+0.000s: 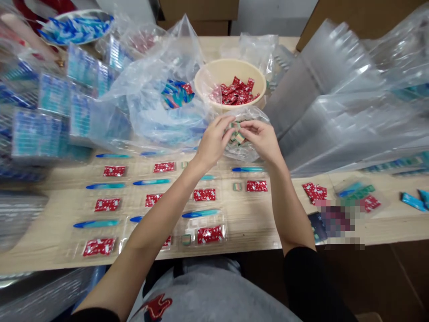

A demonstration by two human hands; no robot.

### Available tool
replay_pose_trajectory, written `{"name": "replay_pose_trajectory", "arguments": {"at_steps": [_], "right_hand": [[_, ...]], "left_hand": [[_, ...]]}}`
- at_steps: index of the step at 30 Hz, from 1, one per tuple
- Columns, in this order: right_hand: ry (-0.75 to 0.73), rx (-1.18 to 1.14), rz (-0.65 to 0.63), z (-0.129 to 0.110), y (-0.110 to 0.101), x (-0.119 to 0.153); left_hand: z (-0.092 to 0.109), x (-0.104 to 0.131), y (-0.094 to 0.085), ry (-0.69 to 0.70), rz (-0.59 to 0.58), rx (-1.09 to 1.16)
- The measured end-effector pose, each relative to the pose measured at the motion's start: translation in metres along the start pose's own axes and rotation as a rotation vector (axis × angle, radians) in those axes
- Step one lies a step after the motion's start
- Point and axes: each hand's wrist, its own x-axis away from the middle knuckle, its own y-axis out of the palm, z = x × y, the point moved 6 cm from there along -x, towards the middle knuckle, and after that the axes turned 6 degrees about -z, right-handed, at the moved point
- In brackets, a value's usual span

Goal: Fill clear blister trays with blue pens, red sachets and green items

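Nearest, at seven o'clock from the hands, clear trays (225, 232) with red packets (209, 234) and blue pens (201, 213) lie on the worktop (254, 226). The left hand (215, 139) and right hand (263, 138) are at small green pieces (240, 137) in a clear bag (248, 155), fingers bent; whether they grip one, I cannot tell. Beyond, at twelve o'clock, a cream bowl (231, 66) holds more red packets.

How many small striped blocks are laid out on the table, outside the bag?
3 visible: one nearest the right forearm, a block; one near the front table edge; one partly seen beyond the left forearm. That arm may hide more.
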Motion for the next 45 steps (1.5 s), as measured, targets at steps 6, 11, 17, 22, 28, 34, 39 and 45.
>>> {"name": "replay_pose_trajectory", "arguments": {"at_steps": [6, 11, 17, 22, 28, 34, 39, 45], "right_hand": [[-0.066, -0.007, -0.020, 0.001, -0.001, 0.003], [-0.087, -0.005, 0.030, 0.002, -0.002, 0.001], [-0.128, 0.031, 0.089, -0.001, -0.001, -0.001], [-0.156, 0.088, 0.062, -0.011, 0.004, 0.002], [-0.138, 0.056, 0.083, -0.010, 0.007, 0.003], [-0.086, -0.093, 0.164, 0.010, 0.004, -0.001], [-0.065, -0.120, 0.189, 0.012, 0.009, -0.002], [-0.127, -0.082, 0.125, 0.001, 0.016, 0.003]], "left_hand": [[-0.011, -0.006, 0.010, -0.041, -0.020, 0.023], [-0.011, -0.004, 0.008, -0.057, 0.001, 0.039], [-0.009, -0.004, 0.005, -0.046, 0.006, 0.017], [-0.007, -0.004, 0.003, -0.021, 0.018, 0.005], [-0.009, -0.003, 0.003, -0.026, 0.047, 0.035], [-0.025, -0.005, 0.005, -0.092, 0.081, 0.182], [-0.030, -0.009, 0.007, -0.115, 0.000, 0.226], [-0.030, -0.009, 0.009, -0.117, 0.041, 0.210]]}}
